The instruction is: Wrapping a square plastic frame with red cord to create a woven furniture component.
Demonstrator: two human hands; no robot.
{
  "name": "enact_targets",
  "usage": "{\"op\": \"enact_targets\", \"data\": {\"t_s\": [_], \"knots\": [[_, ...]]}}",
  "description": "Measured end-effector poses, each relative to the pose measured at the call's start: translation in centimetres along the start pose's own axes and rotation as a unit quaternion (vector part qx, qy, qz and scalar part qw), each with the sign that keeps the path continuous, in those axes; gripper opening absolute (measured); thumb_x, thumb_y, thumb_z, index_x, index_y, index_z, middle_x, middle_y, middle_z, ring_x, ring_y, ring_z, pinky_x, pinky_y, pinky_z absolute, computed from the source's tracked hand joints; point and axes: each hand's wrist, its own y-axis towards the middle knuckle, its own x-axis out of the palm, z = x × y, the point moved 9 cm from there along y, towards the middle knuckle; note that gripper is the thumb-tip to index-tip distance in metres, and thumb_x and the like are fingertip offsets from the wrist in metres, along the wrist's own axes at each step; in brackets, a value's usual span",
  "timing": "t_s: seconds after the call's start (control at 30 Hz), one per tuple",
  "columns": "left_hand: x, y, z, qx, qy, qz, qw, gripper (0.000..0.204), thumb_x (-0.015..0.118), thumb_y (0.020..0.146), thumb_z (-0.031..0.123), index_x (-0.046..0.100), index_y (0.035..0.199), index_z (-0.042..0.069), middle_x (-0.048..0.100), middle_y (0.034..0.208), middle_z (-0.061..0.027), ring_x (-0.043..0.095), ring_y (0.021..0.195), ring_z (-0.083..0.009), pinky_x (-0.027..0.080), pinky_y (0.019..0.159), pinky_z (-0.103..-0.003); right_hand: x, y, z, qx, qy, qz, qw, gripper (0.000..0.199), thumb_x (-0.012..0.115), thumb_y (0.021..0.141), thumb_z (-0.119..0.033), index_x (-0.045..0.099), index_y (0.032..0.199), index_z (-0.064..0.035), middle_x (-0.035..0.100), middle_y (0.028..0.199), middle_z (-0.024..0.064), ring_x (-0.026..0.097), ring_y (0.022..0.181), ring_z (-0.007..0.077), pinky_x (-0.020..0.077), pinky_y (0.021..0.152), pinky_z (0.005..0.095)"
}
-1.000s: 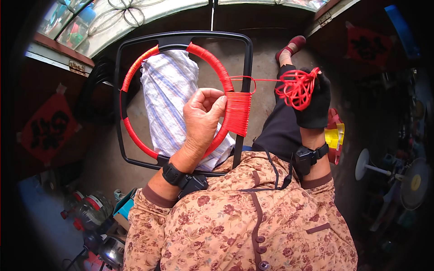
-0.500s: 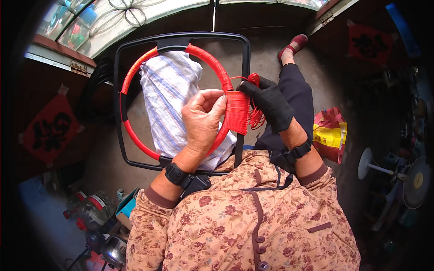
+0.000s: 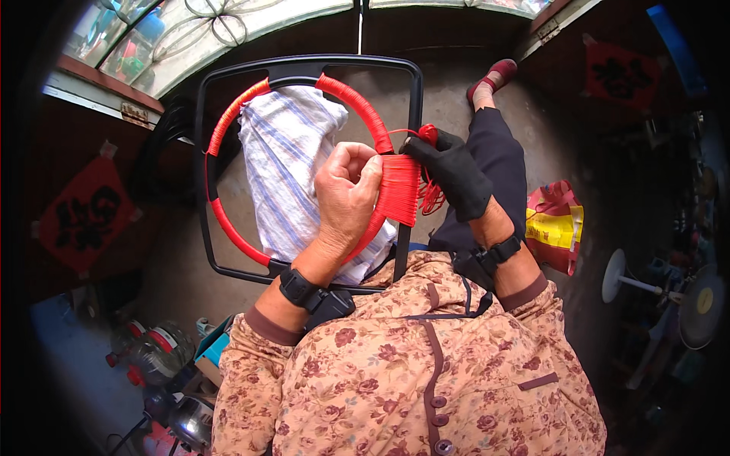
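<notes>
Left hand [image 3: 346,186] fingers curl closed around the red-wrapped ring [image 3: 228,125] beside the wound cord; gloved right hand [image 3: 455,173] pinches the red cord [image 3: 426,137] just right of it

Frame [image 3: 414,152] stands upright on the lap, ring [image 3: 228,228] mounted inside it. Cloth [image 3: 285,167] hangs behind the ring, filling its middle. Left hand [image 3: 346,190] sits in front of the cloth, inside the ring, fingers on the cord wrap [image 3: 399,190] at the ring's right side. Right hand [image 3: 452,171] is just right of the wrap, outside the frame bar, touching the cord bundle [image 3: 430,137] above it. Leg [image 3: 494,159] runs forward behind the right hand, shoe [image 3: 493,76] at its far end. Bag [image 3: 555,228] lies on the floor right of the leg. Fan [image 3: 699,304] far right. Window [image 3: 175,38] beyond the frame, upper left. Bottles [image 3: 148,357] lower left on the floor.
</notes>
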Motion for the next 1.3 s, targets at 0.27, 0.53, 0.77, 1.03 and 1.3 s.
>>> {"op": "enact_targets", "data": {"t_s": [0.27, 0.53, 0.77, 1.03, 1.3], "knots": [[0.5, -0.2, 0.0, -0.012, -0.09, -0.022, 0.996, 0.016, 0.06, 0.097, 0.008, 0.061, 0.108, -0.004, 0.072, 0.09, -0.0086, 0.066, 0.076, -0.0081, 0.054, 0.068, -0.022, -1.1, -1.2, -0.7, -0.019, -0.031, -0.032, 0.999, 0.025, 0.072, 0.086, -0.019, 0.068, 0.104, -0.0021, 0.065, 0.084, -0.0012, 0.055, 0.077, 0.007, 0.0461, 0.072, 0.0253], [0.4, -0.2, -0.8, -0.036, -0.088, -0.031, 0.995, 0.014, 0.061, 0.096, 0.007, 0.061, 0.104, -0.005, 0.072, 0.087, -0.0092, 0.067, 0.074, -0.0082, 0.053, 0.065, -0.021, -7.5, -2.7, -0.9, -0.068, -0.261, 0.044, 0.962, 0.015, 0.071, 0.085, -0.016, 0.071, 0.09, -0.0024, 0.062, 0.074, -0.0008, 0.055, 0.07, 0.0081, 0.0457, 0.068, 0.0242], [1.0, -0.2, -0.9, -0.059, -0.106, -0.047, 0.992, 0.017, 0.066, 0.094, 0.009, 0.06, 0.102, -0.004, 0.072, 0.088, -0.0107, 0.068, 0.076, -0.0097, 0.055, 0.065, -0.02, -4.6, -3.1, -3.4, -0.068, 0.258, -0.002, 0.964, 0.018, 0.053, 0.097, -0.019, 0.052, 0.086, -0.0051, 0.046, 0.068, -0.0008, 0.04, 0.058, 0.0079, 0.0353, 0.055, 0.0243], [1.4, -0.1, -2.3, -0.135, -0.154, -0.097, 0.974, 0.024, 0.066, 0.094, 0.013, 0.057, 0.108, -0.004, 0.072, 0.089, -0.0101, 0.069, 0.076, -0.0107, 0.056, 0.068, -0.022, -0.1, -5.0, -6.2, -0.062, 0.183, -0.094, 0.977, 0.02, 0.053, 0.097, -0.022, 0.052, 0.085, -0.007, 0.049, 0.069, -0.0017, 0.045, 0.06, 0.0073, 0.0368, 0.058, 0.0235], [4.6, -1.5, -2.0, -0.203, -0.224, -0.224, 0.926, 0.031, 0.06, 0.098, 0.019, 0.055, 0.118, -0.003, 0.069, 0.103, -0.0157, 0.071, 0.088, -0.0198, 0.058, 0.076, -0.03, -16.0, -3.6, 1.5, -0.073, 0.272, 0.202, 0.938, 0.032, 0.042, 0.104, -0.025, 0.064, 0.108, -0.0016, 0.066, 0.094, 0.0095, 0.062, 0.087, 0.0164, 0.051, 0.082, 0.0276]]}}
